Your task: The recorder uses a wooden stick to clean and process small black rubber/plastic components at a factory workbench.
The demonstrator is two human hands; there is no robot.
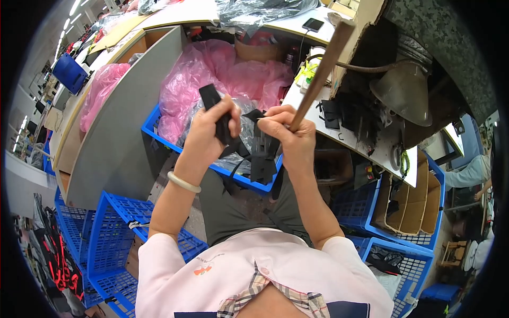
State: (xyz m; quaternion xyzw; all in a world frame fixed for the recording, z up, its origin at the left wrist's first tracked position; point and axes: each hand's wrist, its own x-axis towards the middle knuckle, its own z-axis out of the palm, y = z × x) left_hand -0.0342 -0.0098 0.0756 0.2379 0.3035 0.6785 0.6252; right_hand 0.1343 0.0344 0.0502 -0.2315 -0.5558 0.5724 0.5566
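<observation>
Both my hands are raised over a blue crate [180,143] lined with clear and pink plastic. In my left hand [211,123] is a folded black strap-like piece [210,95], with the fingers wrapped round it. My right hand [290,131] grips the lower end of a long flat wooden stick [323,69], which slants up and to the right. Those same right fingers pinch the tip of a black fabric piece [262,161] that hangs down over the crate's near edge. Whether the two black pieces are joined is hard to see.
A white table [347,132] with black pieces and a metal lamp shade [403,90] stands on the right. A grey panel [122,122] rises at left. Blue baskets [114,254] flank me; a cardboard-lined crate [419,206] is at right. A phone [313,24] lies on the far table.
</observation>
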